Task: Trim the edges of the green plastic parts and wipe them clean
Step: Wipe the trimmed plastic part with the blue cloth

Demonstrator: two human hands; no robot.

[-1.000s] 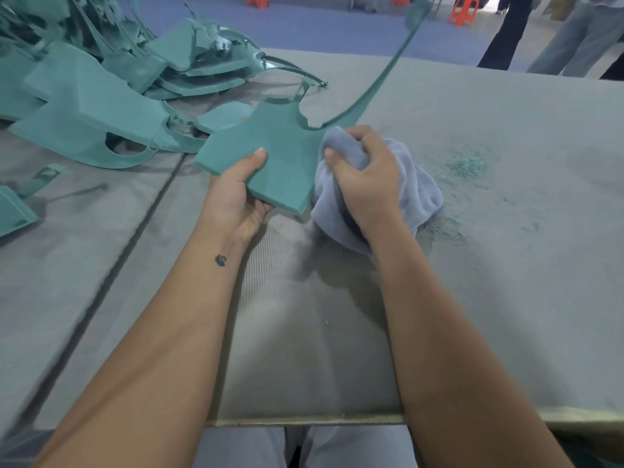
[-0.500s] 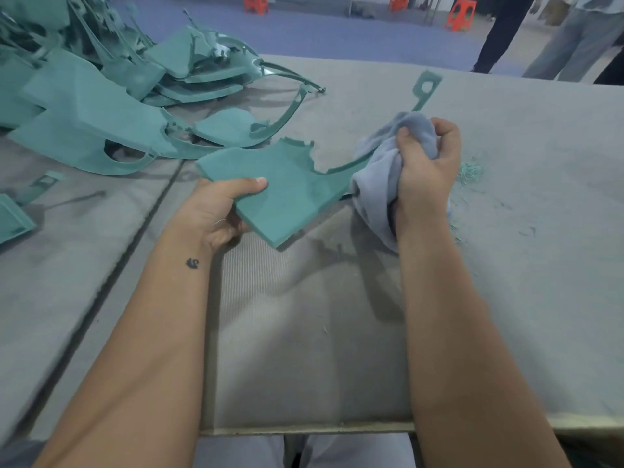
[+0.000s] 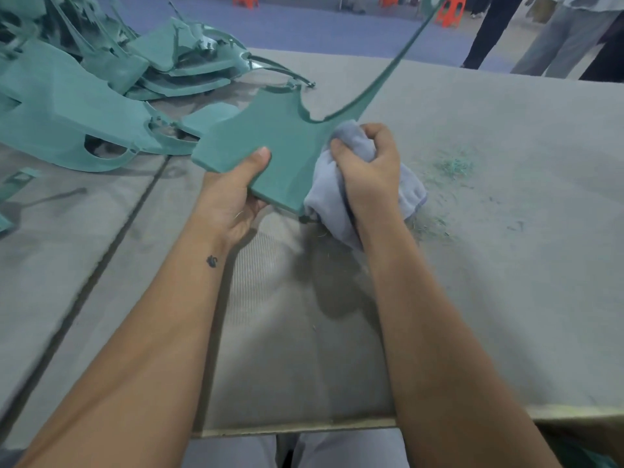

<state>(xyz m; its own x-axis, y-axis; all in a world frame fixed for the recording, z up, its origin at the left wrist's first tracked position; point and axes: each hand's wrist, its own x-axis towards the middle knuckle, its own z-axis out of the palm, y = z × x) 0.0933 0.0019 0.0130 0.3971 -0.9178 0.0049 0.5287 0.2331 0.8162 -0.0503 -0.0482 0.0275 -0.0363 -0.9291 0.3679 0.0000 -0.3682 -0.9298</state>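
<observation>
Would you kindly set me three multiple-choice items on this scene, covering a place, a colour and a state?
1. Where does the pile of green plastic parts lie?
A) far left of the table
B) near right
C) on the floor

2. What colour is the crumpled cloth?
A) orange
B) pale blue-grey
C) black

3. What is the left hand doing?
A) resting flat
B) hanging empty
C) gripping the flat green plastic part

A: the heap lies there.
B: pale fabric bunched in the right hand.
C: the thumb lies on top.

Green plastic part (image 3: pixel 277 143): flat matte panel with long thin arm rising away, gripped at near edge by left hand (image 3: pixel 233 197). Grey-blue cloth (image 3: pixel 334 197) bunched in right hand (image 3: pixel 368 170), pressed against panel's right edge.
</observation>
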